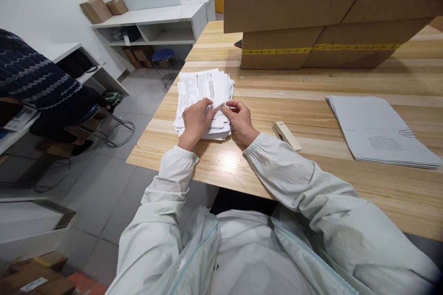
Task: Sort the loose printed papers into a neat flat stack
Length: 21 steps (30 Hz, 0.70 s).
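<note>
Stack of printed sheets [204, 94]: white paper w/ dense black text, lying flat on the wooden tabletop near its left front corner. Edges uneven, sheets fanned slightly at the far right side. Near part covered by two hands; top sheet's near right corner lifted approx. off the stack.

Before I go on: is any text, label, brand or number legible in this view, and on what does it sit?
Nothing can be read.
Printed sheets under the left hand and right hand: dense print, too small.
Right-hand paper stack: faint lines and an oval mark, blurred.
Yellow tape on the cardboard boxes: marks unreadable.
Stapler: no marking visible.
</note>
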{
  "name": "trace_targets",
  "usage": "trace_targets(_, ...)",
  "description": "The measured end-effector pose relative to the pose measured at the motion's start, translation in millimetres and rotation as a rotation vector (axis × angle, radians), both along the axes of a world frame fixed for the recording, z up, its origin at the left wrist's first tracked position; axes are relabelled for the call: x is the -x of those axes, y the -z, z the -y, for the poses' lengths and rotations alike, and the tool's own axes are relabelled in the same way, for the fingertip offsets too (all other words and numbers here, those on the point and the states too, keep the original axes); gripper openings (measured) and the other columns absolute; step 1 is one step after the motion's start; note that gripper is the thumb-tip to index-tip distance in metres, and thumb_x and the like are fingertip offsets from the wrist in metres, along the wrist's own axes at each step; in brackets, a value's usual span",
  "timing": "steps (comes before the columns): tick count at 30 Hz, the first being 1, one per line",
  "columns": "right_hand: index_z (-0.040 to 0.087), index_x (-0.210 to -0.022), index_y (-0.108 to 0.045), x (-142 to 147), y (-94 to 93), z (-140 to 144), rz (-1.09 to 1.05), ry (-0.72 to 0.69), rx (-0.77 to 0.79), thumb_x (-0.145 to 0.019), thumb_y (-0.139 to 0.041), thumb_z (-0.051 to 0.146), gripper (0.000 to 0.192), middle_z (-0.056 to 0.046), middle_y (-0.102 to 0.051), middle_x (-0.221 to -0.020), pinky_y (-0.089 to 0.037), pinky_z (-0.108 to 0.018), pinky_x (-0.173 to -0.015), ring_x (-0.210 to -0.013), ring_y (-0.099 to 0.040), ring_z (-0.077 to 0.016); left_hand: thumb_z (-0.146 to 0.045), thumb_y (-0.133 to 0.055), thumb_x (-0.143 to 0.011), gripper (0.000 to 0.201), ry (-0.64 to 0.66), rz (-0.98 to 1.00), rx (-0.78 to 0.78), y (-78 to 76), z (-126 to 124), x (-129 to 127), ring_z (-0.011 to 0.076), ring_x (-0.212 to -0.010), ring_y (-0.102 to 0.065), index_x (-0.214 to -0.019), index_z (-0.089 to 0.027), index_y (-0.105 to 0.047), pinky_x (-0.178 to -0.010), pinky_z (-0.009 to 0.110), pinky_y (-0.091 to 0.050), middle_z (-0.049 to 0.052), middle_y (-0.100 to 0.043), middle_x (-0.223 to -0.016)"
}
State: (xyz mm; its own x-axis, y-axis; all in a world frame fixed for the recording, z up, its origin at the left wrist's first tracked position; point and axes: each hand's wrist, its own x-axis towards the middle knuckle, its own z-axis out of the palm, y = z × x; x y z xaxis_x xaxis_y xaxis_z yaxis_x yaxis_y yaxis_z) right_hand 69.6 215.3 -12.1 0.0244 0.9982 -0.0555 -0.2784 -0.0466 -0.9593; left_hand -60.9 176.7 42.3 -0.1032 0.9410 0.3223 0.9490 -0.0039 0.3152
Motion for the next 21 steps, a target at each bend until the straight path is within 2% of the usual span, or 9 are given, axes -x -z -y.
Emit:
trace_targets(2,0.021,-0.092,-0.061,-1,1.8,-1,0.029,0.004,-0.022,-0.066,-0.077,0.037,0.034,0.000,-0.061,-0.085,-0.052,-0.032,-0.075,-0.078,-0.058,-0.0147,-0.032,-0.052,-0.096,0.019,-0.063,0.001,-0.031,3.2,-4,1,0.0245,-0.085,-0.068,-0.098,-0.023,-0.068,-0.074,0.032,-0.042,0.006,-0.075,-0.088)
trace_targets(4,0.021,-0.090,-0.063,-2,3.0,-3,0.050,0.011,-0.031,-0.067,-0.075,0.035,0.030,0.000,-0.061,-0.085,-0.052,-0.031,-0.075,-0.079,-0.057,-0.0140,-0.029,-0.048,-0.097,0.022,-0.115,0.045,-0.081,5.5,-7,3,0.0234,-0.080,-0.067,-0.103,-0.023,-0.068,-0.073,0.032,-0.041,0.006,-0.074,-0.083)
trace_targets(8,0.021,-0.090,-0.066,-6,3.1,-4,0.058,0.004,-0.020,-0.068,-0.070,0.031,0.024,0.001,-0.060,-0.082,-0.050,-0.029,-0.073,-0.077,-0.055,-0.0128,-0.020,-0.044,-0.097,0.042,-0.131,0.160,-0.184,6.7,-8,8,0.0219,-0.075,-0.064,-0.136,-0.024,-0.057,-0.074,0.032,-0.041,0.004,-0.073,-0.080)
trace_targets(11,0.021,-0.093,-0.068,-8,1.8,-3,0.037,-0.030,0.007,-0.067,-0.068,0.029,0.027,0.002,-0.060,-0.079,-0.050,-0.029,-0.069,-0.072,-0.055,-0.0121,-0.015,-0.045,-0.094,0.058,-0.054,0.152,-0.195,6.8,-6,13,0.0212,-0.075,-0.063,-0.151,-0.029,-0.046,-0.075,0.032,-0.042,0.003,-0.074,-0.085)
trace_targets(13,0.020,-0.095,-0.068,-9,0.6,-2,0.018,-0.054,0.022,-0.065,-0.068,0.027,0.030,0.002,-0.062,-0.079,-0.050,-0.029,-0.067,-0.069,-0.056,-0.0119,-0.011,-0.049,-0.091,0.057,0.003,0.087,-0.136,6.9,-5,15,0.0213,-0.079,-0.065,-0.143,-0.031,-0.056,-0.076,0.032,-0.043,0.004,-0.076,-0.096)
trace_targets(16,0.019,-0.096,-0.069,-12,-1.3,-2,-0.003,-0.076,0.031,-0.062,-0.067,0.024,0.034,0.001,-0.063,-0.079,-0.050,-0.029,-0.069,-0.069,-0.056,-0.0121,-0.011,-0.049,-0.090,0.045,0.043,-0.010,-0.040,5.8,-3,14,0.0236,-0.092,-0.069,-0.124,-0.028,-0.072,-0.078,0.033,-0.044,0.006,-0.076,-0.111)
trace_targets(19,0.019,-0.096,-0.069,-13,-2.6,-1,-0.006,-0.083,0.034,-0.060,-0.068,0.023,0.036,0.002,-0.062,-0.077,-0.050,-0.030,-0.070,-0.070,-0.056,-0.0125,-0.028,-0.055,-0.094,0.035,0.053,-0.033,-0.015,2.8,1,10,0.0274,-0.103,-0.069,-0.124,-0.024,-0.072,-0.084,0.036,-0.047,0.008,-0.075,-0.120)
trace_targets(21,0.018,-0.097,-0.069,-14,-2.7,-1,-0.005,-0.082,0.033,-0.059,-0.068,0.023,0.038,0.002,-0.061,-0.077,-0.051,-0.030,-0.071,-0.070,-0.056,-0.0127,-0.042,-0.062,-0.091,0.041,0.054,-0.047,0.000,0.5,3,7,0.0296,-0.106,-0.069,-0.126,-0.023,-0.070,-0.085,0.038,-0.048,0.009,-0.074,-0.124)
